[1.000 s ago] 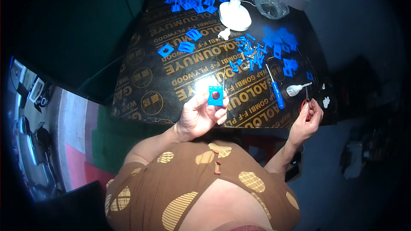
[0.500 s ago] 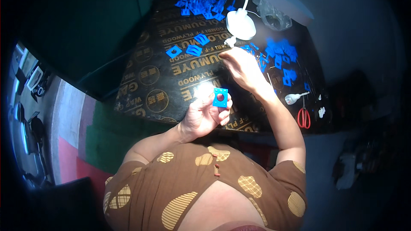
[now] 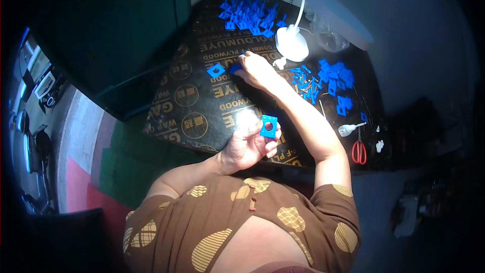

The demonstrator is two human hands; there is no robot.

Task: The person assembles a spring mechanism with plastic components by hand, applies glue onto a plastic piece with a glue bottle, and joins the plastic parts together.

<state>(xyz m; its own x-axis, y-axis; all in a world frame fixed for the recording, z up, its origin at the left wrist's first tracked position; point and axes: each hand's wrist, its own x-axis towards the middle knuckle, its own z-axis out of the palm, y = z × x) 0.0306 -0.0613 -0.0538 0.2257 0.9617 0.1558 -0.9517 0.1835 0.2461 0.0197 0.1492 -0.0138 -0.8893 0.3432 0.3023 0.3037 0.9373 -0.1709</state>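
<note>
My left hand [image 3: 247,145] is closed on a blue square plate [image 3: 264,130] in front of my chest. The plate has a round hole in its middle and small holes near its edges. Farther off, my right hand [image 3: 257,71] reaches across the table, its thumb and fingers closed about a blue plastic part [image 3: 235,69], mostly hidden under them. The edge of another blue part shows by its fingertips. Just left of that hand lies a blue plate with a hole [image 3: 215,70].
On the dark printed plywood table [image 3: 202,106], blue parts with springs [image 3: 250,16] crowd the far edge. A white lamp base [image 3: 292,44] stands nearer. To the right lie small blue pegs [image 3: 305,83], blue plates [image 3: 336,75], a white squeeze bottle [image 3: 348,130] and red-handled scissors [image 3: 358,152].
My right hand has moved left from beside the lamp base to the loose blue parts, uncovering the small pegs. My left hand still holds the plate. The whole view has shifted slightly.
</note>
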